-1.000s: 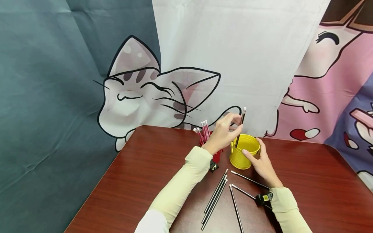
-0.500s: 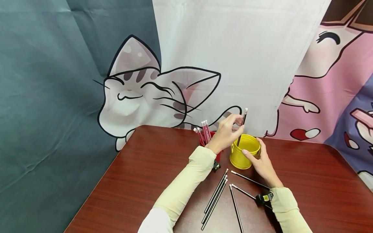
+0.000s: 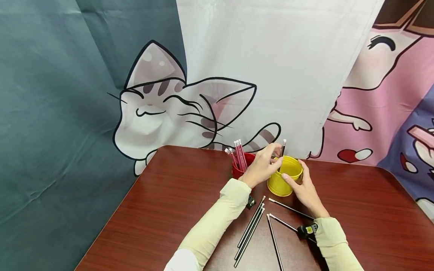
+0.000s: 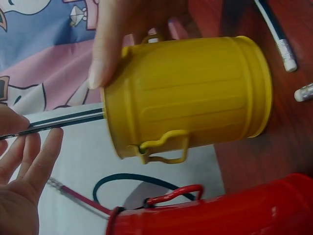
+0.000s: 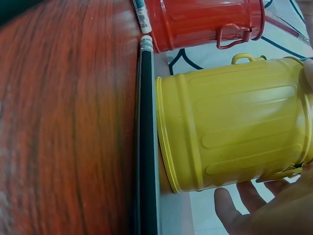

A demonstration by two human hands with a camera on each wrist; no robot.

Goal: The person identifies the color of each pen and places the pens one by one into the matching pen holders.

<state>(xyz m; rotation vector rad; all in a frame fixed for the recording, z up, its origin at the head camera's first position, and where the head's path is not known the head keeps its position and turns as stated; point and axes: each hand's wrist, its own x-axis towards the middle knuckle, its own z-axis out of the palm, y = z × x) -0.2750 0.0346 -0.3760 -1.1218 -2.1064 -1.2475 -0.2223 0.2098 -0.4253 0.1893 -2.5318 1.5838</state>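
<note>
My left hand [image 3: 262, 165] pinches a black pencil [image 3: 283, 147] near its white-eraser end, above the yellow bucket [image 3: 279, 186]. In the left wrist view the lower part of that pencil [image 4: 83, 116] passes over the rim into the bucket, and its far end is hidden. My right hand [image 3: 306, 190] grips the yellow bucket at its right side, thumb on the near rim and fingers round the far side. The right wrist view shows the bucket's ribbed wall [image 5: 244, 122] with fingers [image 5: 227, 208] below it.
Left of the yellow bucket stands a red bucket [image 3: 236, 173] with several pink pencils [image 3: 240, 154] in it, partly behind my left wrist. Several black pencils [image 3: 249, 237] lie on the brown table [image 3: 162, 210] in front. A printed cloth [image 3: 217, 45] hangs behind the table.
My left hand first shifts slightly right, then lowers with the black pencil, which now sits deeper in the yellow bucket. The right hand and the bucket stay in place.
</note>
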